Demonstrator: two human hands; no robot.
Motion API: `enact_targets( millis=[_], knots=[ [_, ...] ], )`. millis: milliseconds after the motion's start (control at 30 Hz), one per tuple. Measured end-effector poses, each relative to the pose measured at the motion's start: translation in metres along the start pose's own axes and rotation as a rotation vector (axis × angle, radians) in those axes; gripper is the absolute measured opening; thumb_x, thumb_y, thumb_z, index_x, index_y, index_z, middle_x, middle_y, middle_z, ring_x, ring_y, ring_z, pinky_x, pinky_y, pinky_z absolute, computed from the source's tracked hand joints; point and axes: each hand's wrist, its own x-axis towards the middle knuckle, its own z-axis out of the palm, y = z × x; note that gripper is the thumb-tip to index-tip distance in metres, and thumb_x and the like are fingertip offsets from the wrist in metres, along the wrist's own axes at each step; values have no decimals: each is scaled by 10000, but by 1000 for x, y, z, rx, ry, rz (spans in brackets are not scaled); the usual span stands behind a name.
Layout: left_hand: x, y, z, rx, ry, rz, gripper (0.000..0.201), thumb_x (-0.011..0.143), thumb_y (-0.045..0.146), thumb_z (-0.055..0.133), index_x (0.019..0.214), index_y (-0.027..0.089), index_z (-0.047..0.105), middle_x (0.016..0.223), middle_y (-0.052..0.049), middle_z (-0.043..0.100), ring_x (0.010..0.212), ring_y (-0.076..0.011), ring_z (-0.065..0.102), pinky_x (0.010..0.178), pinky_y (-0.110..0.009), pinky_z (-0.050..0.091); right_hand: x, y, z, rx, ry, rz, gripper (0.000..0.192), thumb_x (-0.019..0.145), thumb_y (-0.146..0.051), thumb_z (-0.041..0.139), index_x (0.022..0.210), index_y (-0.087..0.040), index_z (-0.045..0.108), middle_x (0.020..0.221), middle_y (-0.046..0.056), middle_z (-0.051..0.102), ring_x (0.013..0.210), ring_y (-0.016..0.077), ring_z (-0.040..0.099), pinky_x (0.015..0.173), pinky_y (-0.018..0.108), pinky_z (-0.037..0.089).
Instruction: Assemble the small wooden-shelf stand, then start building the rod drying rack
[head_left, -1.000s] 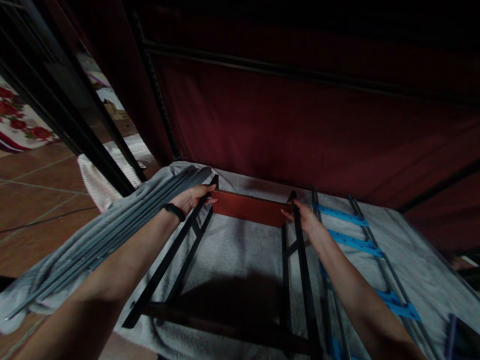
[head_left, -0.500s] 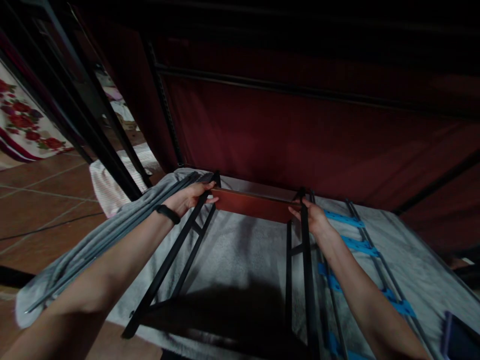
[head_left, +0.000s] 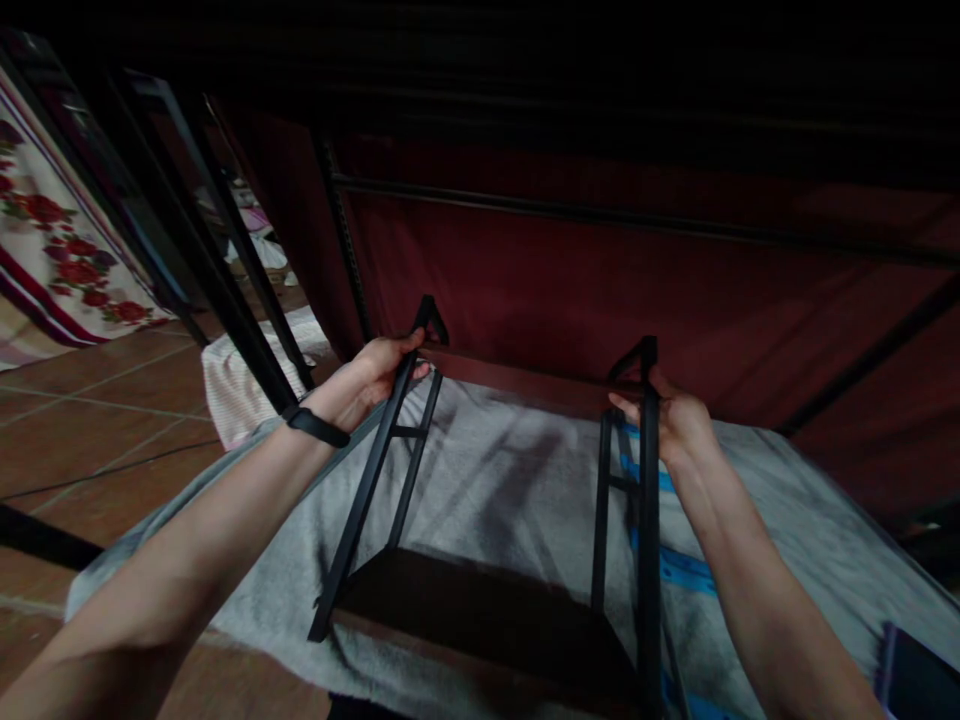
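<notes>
A small two-tier rack has a black metal frame (head_left: 367,490) and dark brown boards. My left hand (head_left: 388,365) is closed around the left side of the frame, beside the upper board (head_left: 517,384). On the opposite side, my right hand (head_left: 681,418) grips the right upright at about the same height, its fingertips reaching the board's end. The lower board (head_left: 487,612) is nearer to me, above the grey blanket (head_left: 517,480). Whether the frame's near end touches the blanket I cannot tell. A black band (head_left: 319,427) circles my left wrist.
Blue plastic pieces (head_left: 686,570) with thin rods lie on the blanket at right, partly behind the rack. A dark flat object (head_left: 919,672) sits at the right edge. Black posts (head_left: 202,260) stand left; a maroon curtain (head_left: 525,270) hangs behind. A dark beam crosses overhead.
The rack's far end has risen and its angled frame tops now show against the curtain. The lower board's surface is more visible. Both hands keep hold, and the view has shifted.
</notes>
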Motion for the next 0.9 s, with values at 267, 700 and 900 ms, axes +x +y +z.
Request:
enact_targets(
  millis=[267, 700, 900],
  knots=[
    [-22, -1, 13, 126, -94, 438, 124, 892, 249, 598, 931, 142, 645, 855, -61, 700, 741, -140, 683, 690, -227, 577, -22, -13, 1, -79, -129, -424, 206, 871, -359, 591, 798, -171, 632, 805, 3, 645, 729, 127, 636, 748, 318, 597],
    [-58, -41, -8, 194, -62, 831, 264, 853, 409, 610, 917, 165, 688, 883, -75, 752, 1006, -240, 667, 984, -376, 462, -60, 14, -13, -226, -16, -859, 369, 920, -445, 440, 729, -171, 596, 793, 53, 649, 829, 188, 626, 910, 385, 443],
    [-72, -47, -10, 198, 12, 854, 285, 847, 440, 603, 886, 171, 692, 860, -77, 747, 1025, -247, 663, 1024, -390, 438, -74, 16, -15, -243, -4, -879, 351, 927, -427, 421, 728, -180, 572, 791, 52, 627, 836, 204, 622, 908, 424, 454]
  ],
)
